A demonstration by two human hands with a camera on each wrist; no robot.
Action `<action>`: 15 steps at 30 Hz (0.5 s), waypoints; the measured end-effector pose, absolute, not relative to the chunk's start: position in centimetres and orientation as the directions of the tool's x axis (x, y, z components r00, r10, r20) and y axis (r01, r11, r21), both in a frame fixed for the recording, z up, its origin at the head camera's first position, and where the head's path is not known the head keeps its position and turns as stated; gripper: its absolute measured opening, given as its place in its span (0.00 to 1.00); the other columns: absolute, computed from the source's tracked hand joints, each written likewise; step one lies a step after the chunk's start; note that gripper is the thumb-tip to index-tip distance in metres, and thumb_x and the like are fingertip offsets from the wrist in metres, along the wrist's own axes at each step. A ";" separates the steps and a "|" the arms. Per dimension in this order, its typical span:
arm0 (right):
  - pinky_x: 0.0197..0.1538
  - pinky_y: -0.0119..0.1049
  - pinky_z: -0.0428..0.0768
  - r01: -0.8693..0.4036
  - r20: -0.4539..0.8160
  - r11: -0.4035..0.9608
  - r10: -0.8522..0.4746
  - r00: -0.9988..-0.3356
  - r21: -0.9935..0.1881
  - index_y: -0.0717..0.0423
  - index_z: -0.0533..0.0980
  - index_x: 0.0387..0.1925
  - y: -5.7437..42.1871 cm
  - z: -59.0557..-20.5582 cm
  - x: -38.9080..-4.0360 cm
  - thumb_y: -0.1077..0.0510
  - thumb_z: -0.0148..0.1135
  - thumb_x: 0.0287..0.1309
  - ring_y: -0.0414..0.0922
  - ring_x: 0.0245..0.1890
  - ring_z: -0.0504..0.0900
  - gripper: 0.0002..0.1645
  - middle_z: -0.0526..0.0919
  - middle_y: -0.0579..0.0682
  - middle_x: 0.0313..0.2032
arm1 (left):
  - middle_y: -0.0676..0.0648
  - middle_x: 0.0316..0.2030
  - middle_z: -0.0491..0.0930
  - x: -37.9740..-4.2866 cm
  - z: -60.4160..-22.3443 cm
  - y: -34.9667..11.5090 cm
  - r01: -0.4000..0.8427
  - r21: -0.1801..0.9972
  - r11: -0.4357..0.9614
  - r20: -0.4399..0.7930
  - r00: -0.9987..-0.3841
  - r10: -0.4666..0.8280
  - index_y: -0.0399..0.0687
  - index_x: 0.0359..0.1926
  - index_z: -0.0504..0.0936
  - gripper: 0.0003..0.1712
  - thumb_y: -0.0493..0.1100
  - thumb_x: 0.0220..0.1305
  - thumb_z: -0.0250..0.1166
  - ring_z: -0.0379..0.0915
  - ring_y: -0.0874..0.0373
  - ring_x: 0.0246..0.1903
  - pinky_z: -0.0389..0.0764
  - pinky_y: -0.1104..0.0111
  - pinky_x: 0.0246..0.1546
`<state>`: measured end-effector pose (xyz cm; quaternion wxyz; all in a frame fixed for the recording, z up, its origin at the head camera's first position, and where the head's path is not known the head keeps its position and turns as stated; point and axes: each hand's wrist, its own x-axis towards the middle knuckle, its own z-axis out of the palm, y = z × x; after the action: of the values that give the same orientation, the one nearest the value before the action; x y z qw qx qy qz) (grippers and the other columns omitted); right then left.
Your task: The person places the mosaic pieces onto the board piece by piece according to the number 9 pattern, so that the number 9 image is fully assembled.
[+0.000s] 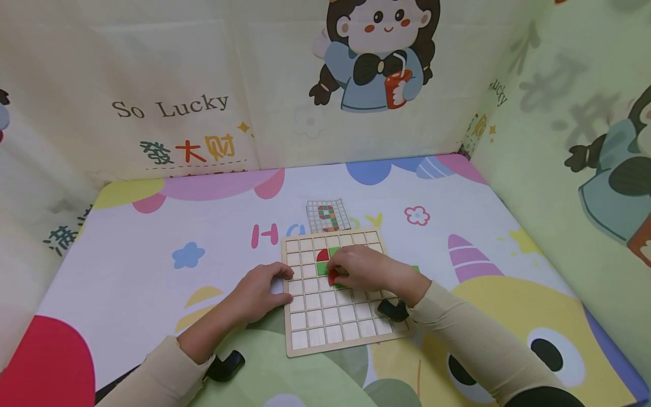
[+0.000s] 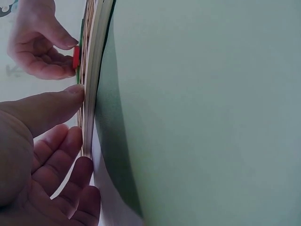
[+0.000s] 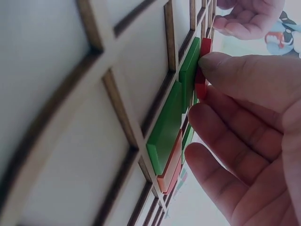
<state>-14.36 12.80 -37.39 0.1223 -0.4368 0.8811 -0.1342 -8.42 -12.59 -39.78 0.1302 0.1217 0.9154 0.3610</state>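
A wooden grid board [image 1: 310,337] lies on the table. Near its upper middle sit a red round-edged tile [image 1: 322,256] and green tiles [image 1: 322,268], partly covered by my right hand [image 1: 363,268]. That hand pinches a red tile [image 3: 205,47] between thumb and fingers, just over the board's face beside a green tile [image 3: 164,134]. At the board's left edge, my left hand [image 1: 259,291] rests its thumb and fingertips against the rim. Its fingers [image 2: 68,188] look relaxed in the left wrist view. The cells under my right palm are hidden.
Behind the board lies a printed grid card [image 1: 313,212] with a coloured pattern, its lower end by the board's top edge. A green piece [image 1: 416,268] shows past my right wrist. A patterned cloth [image 1: 229,226] covers the table; printed curtains [image 1: 269,85] stand behind and beside it.
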 end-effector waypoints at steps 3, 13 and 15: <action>0.50 0.37 0.78 -0.741 -0.085 0.572 -0.808 -0.583 -0.352 0.57 0.83 0.46 12.8 -37.4 -14.4 0.60 0.70 0.60 0.43 0.40 0.78 0.12 0.84 0.47 0.41 | 0.52 0.46 0.80 -8.4 -39.8 -12.6 0.129 0.692 0.710 -0.150 -0.936 0.317 0.45 0.52 0.81 0.21 0.39 0.57 0.75 0.71 0.48 0.54 0.72 0.54 0.59; 0.50 0.38 0.76 -0.705 -0.088 0.614 -0.773 -0.628 -0.354 0.57 0.81 0.49 12.9 -37.4 -14.3 0.51 0.72 0.59 0.42 0.40 0.75 0.20 0.80 0.47 0.43 | 0.51 0.47 0.80 -8.4 -39.7 -12.5 0.122 0.688 0.716 -0.155 -0.938 0.310 0.46 0.52 0.81 0.22 0.39 0.56 0.76 0.71 0.49 0.53 0.73 0.54 0.58; 0.50 0.38 0.76 -0.698 -0.090 0.629 -0.761 -0.642 -0.342 0.57 0.81 0.48 12.8 -37.4 -14.3 0.48 0.73 0.58 0.42 0.41 0.76 0.21 0.80 0.47 0.42 | 0.51 0.47 0.80 -8.4 -39.7 -12.5 0.125 0.687 0.715 -0.154 -0.938 0.312 0.46 0.51 0.81 0.22 0.39 0.56 0.76 0.71 0.49 0.53 0.73 0.54 0.58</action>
<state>-14.26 12.82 -37.43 0.1135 -0.4073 0.8955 -0.1393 -8.42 -12.53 -39.71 0.1304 0.1193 0.9169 0.3579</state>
